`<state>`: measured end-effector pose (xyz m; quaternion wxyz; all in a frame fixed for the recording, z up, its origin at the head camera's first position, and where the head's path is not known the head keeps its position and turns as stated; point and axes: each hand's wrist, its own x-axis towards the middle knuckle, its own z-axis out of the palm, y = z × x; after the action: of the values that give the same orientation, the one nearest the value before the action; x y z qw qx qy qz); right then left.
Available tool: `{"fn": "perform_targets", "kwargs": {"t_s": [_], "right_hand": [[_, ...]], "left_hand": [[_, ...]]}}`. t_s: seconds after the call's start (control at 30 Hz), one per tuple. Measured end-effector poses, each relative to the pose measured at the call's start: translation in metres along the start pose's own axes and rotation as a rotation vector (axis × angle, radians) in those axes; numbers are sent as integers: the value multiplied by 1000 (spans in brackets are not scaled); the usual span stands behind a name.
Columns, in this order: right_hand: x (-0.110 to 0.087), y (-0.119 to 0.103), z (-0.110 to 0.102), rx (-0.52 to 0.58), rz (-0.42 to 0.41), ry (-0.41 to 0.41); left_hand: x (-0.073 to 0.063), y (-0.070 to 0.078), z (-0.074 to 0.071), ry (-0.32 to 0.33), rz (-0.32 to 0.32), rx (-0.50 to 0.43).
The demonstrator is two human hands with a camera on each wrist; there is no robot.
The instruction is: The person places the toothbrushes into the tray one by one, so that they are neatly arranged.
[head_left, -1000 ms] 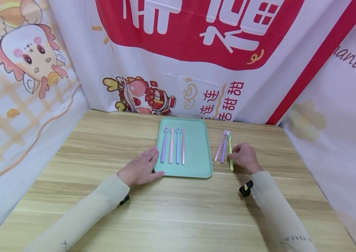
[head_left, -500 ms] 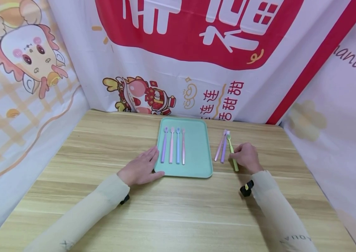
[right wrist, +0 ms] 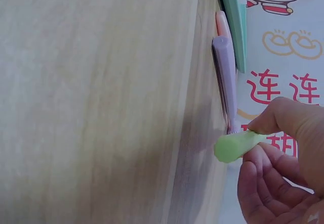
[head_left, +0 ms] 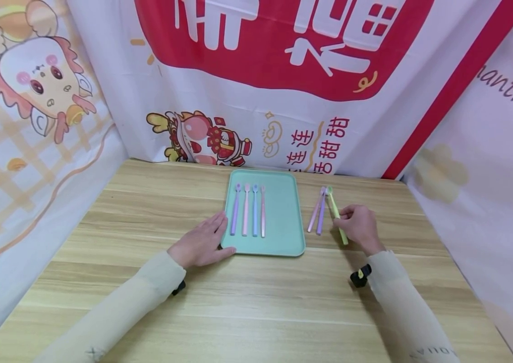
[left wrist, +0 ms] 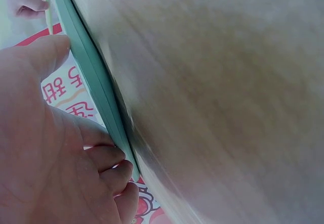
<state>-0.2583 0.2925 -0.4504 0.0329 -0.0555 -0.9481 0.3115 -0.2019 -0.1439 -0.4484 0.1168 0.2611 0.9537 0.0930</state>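
My right hand (head_left: 359, 226) pinches a yellow-green toothbrush (head_left: 334, 207) by its handle, between thumb and fingers; the handle's end (right wrist: 230, 149) points at the camera in the right wrist view. Just left of it lie a purple toothbrush (head_left: 321, 218) and a pink toothbrush (head_left: 314, 216), heads close together. With fingers straight, my left hand (head_left: 202, 242) rests at the left edge of a mint-green tray (head_left: 283, 217), thumb at its near corner. On the tray several toothbrushes lie side by side: purple (head_left: 235, 212), pink (head_left: 245, 212), blue (head_left: 255, 212) and a thinner pink one on the right.
Everything stands on a wood-grain table (head_left: 256, 302). A printed cloth backdrop (head_left: 256, 126) rises behind the table's far edge, with patterned cloths at the left and right sides.
My right hand has shifted slightly right, and the yellow-green toothbrush's handle end has swung right, away from the purple and pink ones. The left hand and tray stay put.
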Motion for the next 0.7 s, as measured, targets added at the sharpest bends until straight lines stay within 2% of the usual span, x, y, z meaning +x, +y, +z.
{"fn": "perform_targets", "kwargs": {"t_s": [0.27,0.7], "right_hand": [[-5,-5,-2,0,-94,68],[-11,-23,1,55,-155,98]], "left_hand": [[-1,0,-1,-3,-2,1],[1,1,0,-8,-6,9]]}}
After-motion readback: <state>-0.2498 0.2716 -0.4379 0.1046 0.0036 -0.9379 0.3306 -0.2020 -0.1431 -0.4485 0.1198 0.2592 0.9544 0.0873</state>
